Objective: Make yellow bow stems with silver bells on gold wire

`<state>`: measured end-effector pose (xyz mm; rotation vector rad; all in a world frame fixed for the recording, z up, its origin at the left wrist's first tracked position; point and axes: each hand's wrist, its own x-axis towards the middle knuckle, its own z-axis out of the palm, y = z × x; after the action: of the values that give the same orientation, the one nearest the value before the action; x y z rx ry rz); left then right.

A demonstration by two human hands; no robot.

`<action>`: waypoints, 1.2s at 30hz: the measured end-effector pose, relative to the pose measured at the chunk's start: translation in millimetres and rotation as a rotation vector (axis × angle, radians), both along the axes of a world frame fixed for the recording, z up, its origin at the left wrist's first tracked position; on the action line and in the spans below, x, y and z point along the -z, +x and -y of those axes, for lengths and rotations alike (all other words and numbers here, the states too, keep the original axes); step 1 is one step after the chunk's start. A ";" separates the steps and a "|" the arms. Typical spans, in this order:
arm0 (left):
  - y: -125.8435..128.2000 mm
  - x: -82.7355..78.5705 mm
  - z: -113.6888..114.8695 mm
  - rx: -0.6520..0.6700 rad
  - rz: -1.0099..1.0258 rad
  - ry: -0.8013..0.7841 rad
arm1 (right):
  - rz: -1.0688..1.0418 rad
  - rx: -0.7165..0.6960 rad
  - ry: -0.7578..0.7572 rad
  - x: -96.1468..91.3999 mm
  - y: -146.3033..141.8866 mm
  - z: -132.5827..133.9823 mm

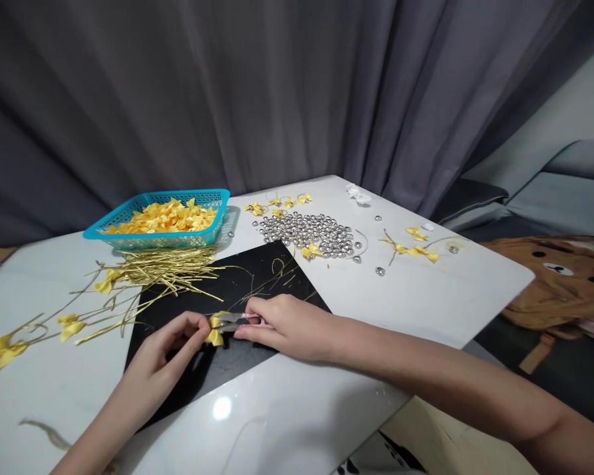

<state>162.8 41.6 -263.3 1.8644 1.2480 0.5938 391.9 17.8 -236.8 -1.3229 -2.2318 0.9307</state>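
Over the black mat (198, 382), my left hand (165, 346) pinches a yellow ribbon bow (216, 335) between thumb and fingertips. Small scissors (235, 318) with pinkish handles are gripped in my right hand (290, 326). Their blades are parted, and the tips reach the middle of the bow; what lies between them is too small to make out. Behind my hands, gold twist ties (171, 269) lie in a loose pile, partly over the mat. A heap of silver beads (311, 231) is spread beyond the mat.
A blue basket (222, 214) full of yellow bows (168, 216) stands at the back left. Loose bows with wires (416, 251) lie on the right of the white table (391, 303), others (4, 349) on the left. A brown bear-faced bag (564, 284) is beyond the right edge.
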 end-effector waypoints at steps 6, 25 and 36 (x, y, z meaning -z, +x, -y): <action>3.1 -2.9 -0.3 -0.039 0.013 -0.002 | 0.034 -0.009 -0.113 4.4 -4.5 0.4; 3.8 1.5 0.9 0.043 0.061 -0.050 | -0.267 0.021 -0.520 10.4 -3.9 -4.3; -2.3 4.6 0.4 0.088 0.066 -0.177 | -0.293 -0.004 -0.631 8.8 -1.3 -5.5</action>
<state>160.5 41.2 -267.9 1.7292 1.1322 0.4774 390.6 23.3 -245.6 -1.3029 -1.7778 1.7981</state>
